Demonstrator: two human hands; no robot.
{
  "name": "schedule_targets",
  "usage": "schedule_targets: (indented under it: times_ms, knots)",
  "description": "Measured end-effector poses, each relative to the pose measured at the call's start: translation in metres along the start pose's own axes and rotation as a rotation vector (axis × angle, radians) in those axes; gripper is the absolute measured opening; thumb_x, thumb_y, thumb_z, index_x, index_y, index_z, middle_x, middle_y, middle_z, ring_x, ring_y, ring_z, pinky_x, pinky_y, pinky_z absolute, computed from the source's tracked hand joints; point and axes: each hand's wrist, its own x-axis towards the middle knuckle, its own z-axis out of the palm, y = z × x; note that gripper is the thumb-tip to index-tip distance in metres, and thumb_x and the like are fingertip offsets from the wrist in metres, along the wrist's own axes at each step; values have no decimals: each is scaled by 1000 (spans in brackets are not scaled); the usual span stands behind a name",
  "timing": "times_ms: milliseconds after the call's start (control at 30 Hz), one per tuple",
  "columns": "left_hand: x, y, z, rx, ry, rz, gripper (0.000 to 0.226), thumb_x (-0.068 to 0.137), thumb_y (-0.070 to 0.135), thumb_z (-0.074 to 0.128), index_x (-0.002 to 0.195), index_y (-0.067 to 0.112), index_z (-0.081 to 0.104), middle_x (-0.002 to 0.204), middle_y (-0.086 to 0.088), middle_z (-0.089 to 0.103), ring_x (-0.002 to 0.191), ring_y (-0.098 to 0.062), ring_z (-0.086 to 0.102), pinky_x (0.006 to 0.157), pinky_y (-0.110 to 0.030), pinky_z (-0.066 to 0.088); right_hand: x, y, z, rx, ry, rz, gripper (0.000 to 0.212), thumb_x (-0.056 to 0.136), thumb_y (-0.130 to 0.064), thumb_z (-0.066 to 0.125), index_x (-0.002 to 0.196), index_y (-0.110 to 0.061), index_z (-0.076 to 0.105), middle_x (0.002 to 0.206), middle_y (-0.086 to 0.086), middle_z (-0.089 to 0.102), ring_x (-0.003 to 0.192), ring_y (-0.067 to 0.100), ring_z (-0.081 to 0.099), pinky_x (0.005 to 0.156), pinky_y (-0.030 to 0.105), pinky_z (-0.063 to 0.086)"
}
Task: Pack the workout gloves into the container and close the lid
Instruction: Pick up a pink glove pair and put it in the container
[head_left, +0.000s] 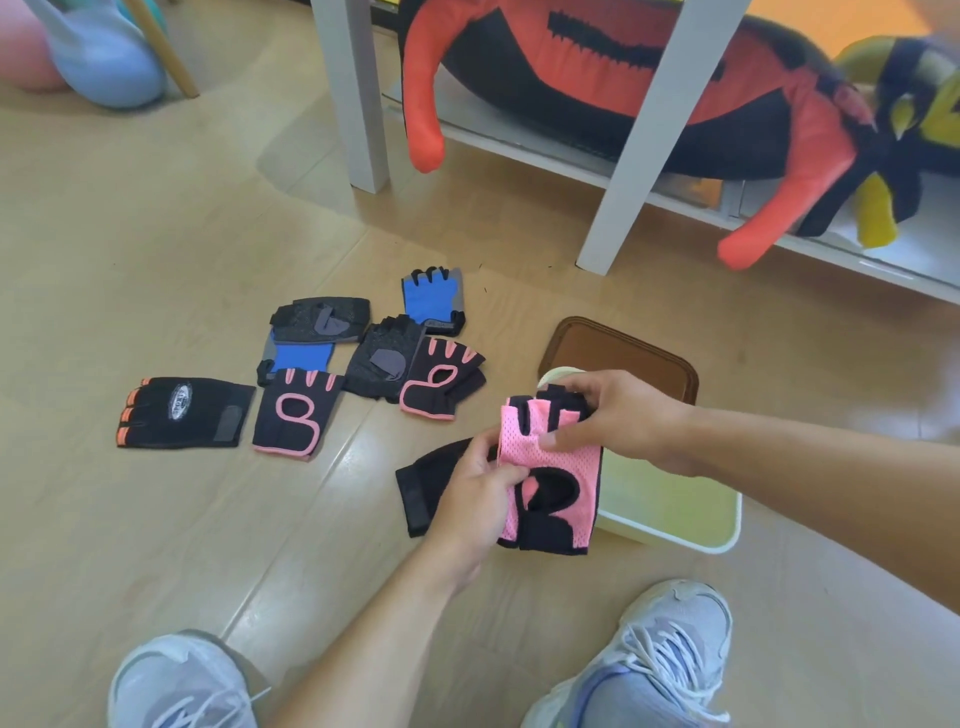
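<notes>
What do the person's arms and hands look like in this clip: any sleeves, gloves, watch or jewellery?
Both forearms are bare as far as the frame shows, with no sleeve in view. The left hand and the right hand are bare too: no glove worn, no watch, bracelet or ring visible on the sides facing the camera. No markings or straps show on either wrist.

The person's forearms are bare, with no sleeves, watch or rings showing on the left hand (480, 501) or the right hand (618, 415). Both feet wear light grey-white mesh sneakers (675, 639) with white laces, below pale blue-grey trouser legs (618, 696).
</notes>
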Motion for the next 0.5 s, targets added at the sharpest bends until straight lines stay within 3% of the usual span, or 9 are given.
schedule_targets:
  times_ms: [100, 233, 300, 367, 433, 500]
  knots:
    - [0, -8, -1, 89, -6, -15, 17, 101, 28, 58, 113, 31, 69, 103, 2, 79, 99, -17, 75, 91, -38, 57, -2, 3, -4, -14, 3, -7, 11, 84, -13, 82, 88, -18, 73, 71, -10, 72, 66, 7, 67, 60, 16, 51]
    - [2, -14, 0, 183, 46, 60, 24, 101, 40, 55, 102, 26, 74, 98, -6, 78, 98, -27, 73, 95, -47, 54, -3, 6, -5, -114, -27, -35, 21, 79, -36, 85, 81, -21, 72, 71, -7, 62, 66, 9, 56, 63, 21, 42]
    - [1, -14, 1, 247, 40, 98, 39, 97, 54, 55, 99, 19, 72, 88, -8, 75, 82, -27, 69, 82, -41, 55, -3, 6, -1, -129, -36, -30, 35, 75, -45, 87, 94, -19, 73, 78, -3, 64, 69, 11, 57, 64, 26, 44]
    - [-2, -13, 2, 288, 39, 112, 62, 88, 67, 53, 95, 7, 67, 72, -5, 62, 65, -15, 56, 66, -29, 46, -4, 7, 3, -152, -46, -52, 38, 76, -45, 86, 101, -19, 73, 75, -3, 62, 65, 9, 55, 59, 23, 43]
    - [-3, -13, 3, 297, 60, 118, 65, 89, 65, 53, 91, 1, 62, 63, -2, 54, 56, -12, 48, 55, -22, 39, -3, 10, 7, -194, -28, -99, 36, 79, -44, 84, 104, -21, 72, 74, -1, 61, 61, 8, 53, 57, 23, 42]
    - [-4, -12, 3, 294, 60, 118, 61, 94, 59, 53, 87, -1, 57, 58, -2, 54, 50, -14, 45, 48, -22, 35, -2, 13, 10, -263, 58, -159, 39, 81, -43, 82, 114, -29, 65, 89, -2, 65, 63, 9, 55, 60, 23, 44]
